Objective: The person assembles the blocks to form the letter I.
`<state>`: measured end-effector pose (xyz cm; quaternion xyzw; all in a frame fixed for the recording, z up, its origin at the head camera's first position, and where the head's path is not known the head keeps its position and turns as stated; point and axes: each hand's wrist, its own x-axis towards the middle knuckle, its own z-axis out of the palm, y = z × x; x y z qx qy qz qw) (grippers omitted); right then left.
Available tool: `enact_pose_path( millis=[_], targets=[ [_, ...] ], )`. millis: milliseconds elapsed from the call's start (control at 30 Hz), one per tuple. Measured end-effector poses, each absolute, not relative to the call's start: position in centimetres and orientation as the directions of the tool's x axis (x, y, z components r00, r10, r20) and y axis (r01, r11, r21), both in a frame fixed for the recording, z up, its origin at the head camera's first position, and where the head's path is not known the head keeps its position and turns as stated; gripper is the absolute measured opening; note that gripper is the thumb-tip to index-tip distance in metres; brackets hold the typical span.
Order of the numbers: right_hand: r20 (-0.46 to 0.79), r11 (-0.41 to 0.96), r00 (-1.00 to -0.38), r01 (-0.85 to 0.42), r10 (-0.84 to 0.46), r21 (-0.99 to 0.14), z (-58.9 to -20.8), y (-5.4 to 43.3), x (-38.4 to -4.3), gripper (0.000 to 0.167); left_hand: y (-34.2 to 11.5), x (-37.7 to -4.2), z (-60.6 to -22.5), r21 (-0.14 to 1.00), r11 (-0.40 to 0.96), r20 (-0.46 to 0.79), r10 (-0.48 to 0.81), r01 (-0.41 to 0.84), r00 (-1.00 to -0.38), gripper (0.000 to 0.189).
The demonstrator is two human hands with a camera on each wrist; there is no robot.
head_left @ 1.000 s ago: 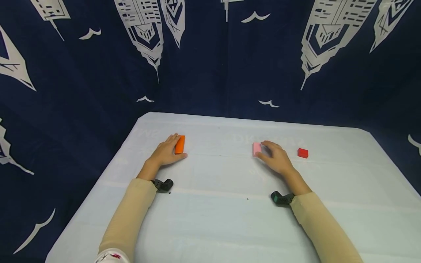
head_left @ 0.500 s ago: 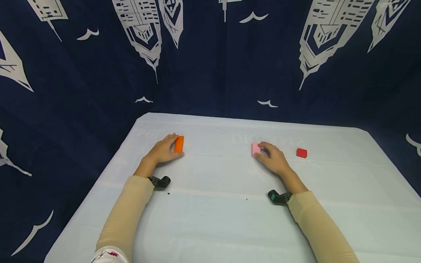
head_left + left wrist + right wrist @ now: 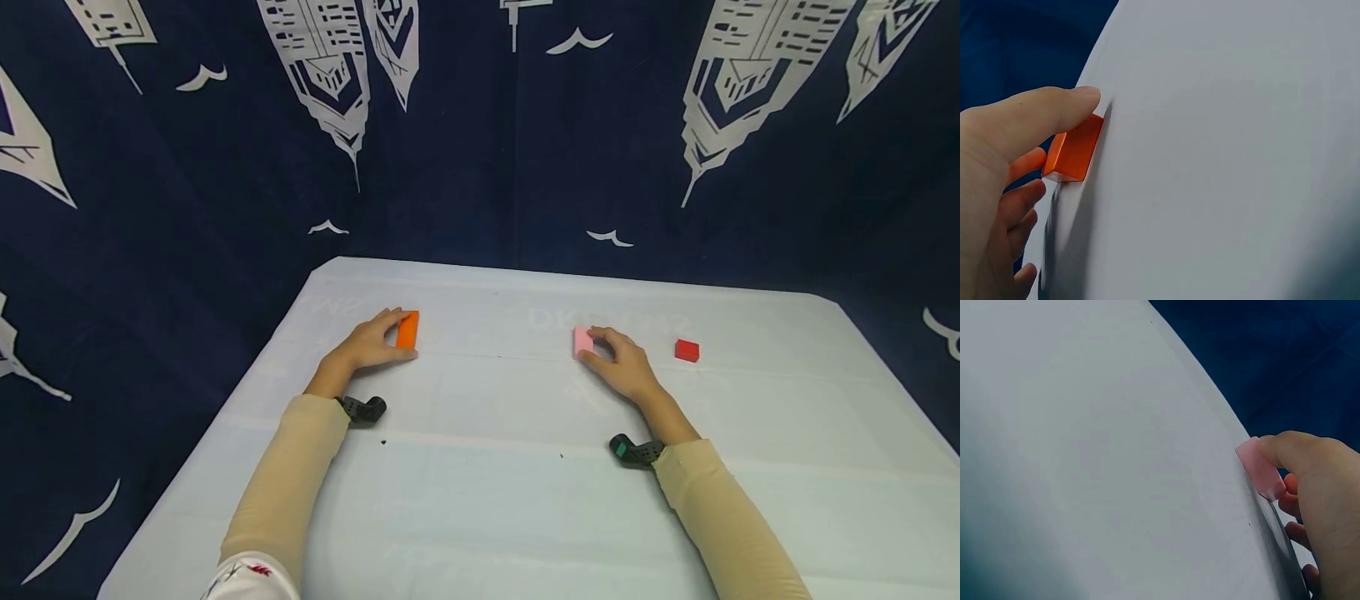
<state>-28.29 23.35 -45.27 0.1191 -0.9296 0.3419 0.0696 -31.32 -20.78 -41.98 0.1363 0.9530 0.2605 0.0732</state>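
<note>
An orange block (image 3: 407,331) lies on the white table toward the left. My left hand (image 3: 367,342) pinches it lengthwise, fingertips at its far end and thumb at its near end. In the left wrist view the thumb overlaps one end of the orange block (image 3: 1075,153), while the other fingers curl loosely behind. Right of the middle, my right hand (image 3: 626,363) holds a pink block (image 3: 582,342) between thumb and fingers. The right wrist view shows the thumb on the pink block (image 3: 1260,469), the remaining fingers partly hidden behind the hand.
A small red block (image 3: 687,350) lies to the right of my right hand. The white table (image 3: 480,500) ends at a dark blue curtain (image 3: 465,167) with white printed buildings and birds. Tiny dark specks dot the tabletop.
My left fingertips and thumb have come in onto the two ends of the orange block. My right thumb and fingers have drawn slightly closer round the pink block. The red block stays put.
</note>
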Motion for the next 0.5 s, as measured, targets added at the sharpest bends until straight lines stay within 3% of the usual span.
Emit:
enact_pose_path(
  millis=[500],
  targets=[
    [0.229,0.734,-0.959,-0.277,-0.169,-0.621,-45.45,23.48,-28.20,0.054,-21.08,-31.96,-42.62,0.606,0.774,-0.064,0.276,0.183,-0.959,0.079]
  ],
)
